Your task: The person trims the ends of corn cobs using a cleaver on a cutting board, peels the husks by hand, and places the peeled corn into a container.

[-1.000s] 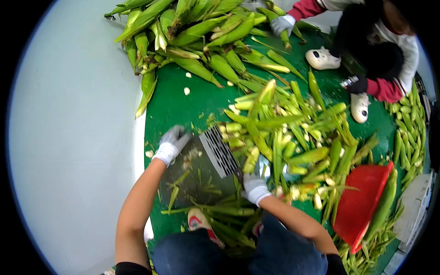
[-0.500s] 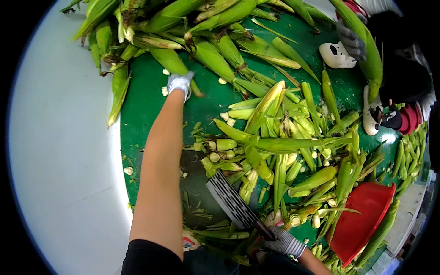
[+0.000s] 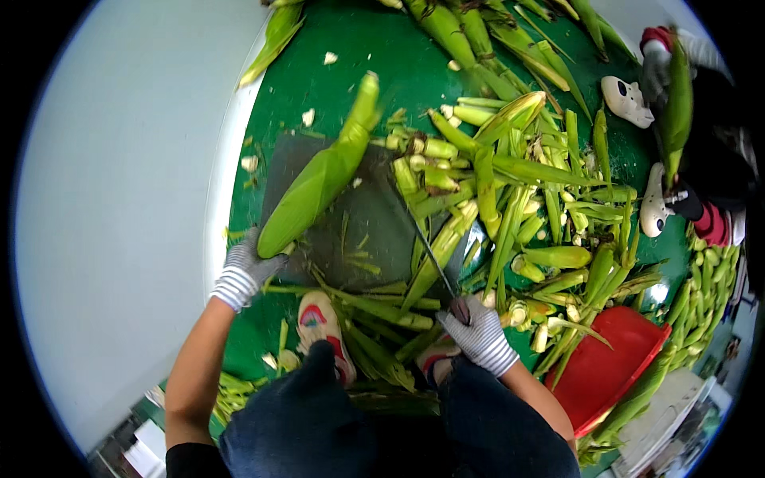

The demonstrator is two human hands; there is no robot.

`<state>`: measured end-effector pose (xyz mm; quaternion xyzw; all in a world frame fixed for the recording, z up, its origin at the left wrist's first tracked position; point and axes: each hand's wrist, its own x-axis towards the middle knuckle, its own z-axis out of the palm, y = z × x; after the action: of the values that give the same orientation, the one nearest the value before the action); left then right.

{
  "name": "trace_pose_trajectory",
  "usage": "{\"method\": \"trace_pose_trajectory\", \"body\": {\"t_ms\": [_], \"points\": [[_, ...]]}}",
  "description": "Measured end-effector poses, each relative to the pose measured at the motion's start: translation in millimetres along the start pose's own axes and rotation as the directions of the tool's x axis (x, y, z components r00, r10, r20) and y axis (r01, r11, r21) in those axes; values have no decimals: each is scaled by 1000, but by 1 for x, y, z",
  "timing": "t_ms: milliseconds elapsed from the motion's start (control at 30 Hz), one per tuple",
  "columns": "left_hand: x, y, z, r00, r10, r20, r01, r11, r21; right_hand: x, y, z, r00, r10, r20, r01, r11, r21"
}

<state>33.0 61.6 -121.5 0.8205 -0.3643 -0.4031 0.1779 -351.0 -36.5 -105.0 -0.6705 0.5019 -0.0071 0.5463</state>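
Note:
My left hand [image 3: 251, 267], in a striped glove, is closed round the lower end of a green ear of corn [image 3: 311, 195] still in its husk. The ear slants up and away over a dark flat board [image 3: 319, 259], its narrow stalk end pointing far. In my gloved right hand [image 3: 483, 333] is the handle of a cleaver [image 3: 431, 253]; its blade shows nearly edge-on, pointing away and to the left. Beside the blade lies a heap of cut stalk ends and husk pieces [image 3: 446, 183]. Scraps of green leaf lie on the board.
More unhusked corn [image 3: 470, 40] lies at the far side on the green floor [image 3: 343, 32]. A red basin [image 3: 610, 362] sits tilted at the right. At the far right, a co-worker in gloves holds another ear [image 3: 677, 103]. My shoes [image 3: 323, 331] flank husk leaves.
My left hand has come back from the far pile with an ear of corn. The cleaver has turned from showing its flat side to nearly edge-on. The view has shifted.

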Motion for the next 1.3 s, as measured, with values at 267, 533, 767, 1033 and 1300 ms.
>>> {"method": "trace_pose_trajectory", "body": {"t_ms": [267, 533, 767, 1033, 1300], "points": [[-87, 59, -32, 997, -2, 74, -48, 747, 663, 50, -29, 18, 965, -257, -49, 254, 966, -56], [-55, 79, -37, 988, -35, 149, -87, 672, 735, 41, -42, 16, 960, -247, -129, 259, 962, 86], [-68, 81, -58, 994, -38, 101, -55, 626, 778, 73, -20, 46, 958, -287, 7, 282, 945, 164], [-119, -60, -21, 971, 196, -134, -108, 866, 489, 56, 20, 50, 993, 110, -53, -86, 938, 335], [-124, -55, 17, 949, 208, -238, -53, 846, 531, 34, -7, 18, 960, -50, -277, 111, 971, 211]]}}
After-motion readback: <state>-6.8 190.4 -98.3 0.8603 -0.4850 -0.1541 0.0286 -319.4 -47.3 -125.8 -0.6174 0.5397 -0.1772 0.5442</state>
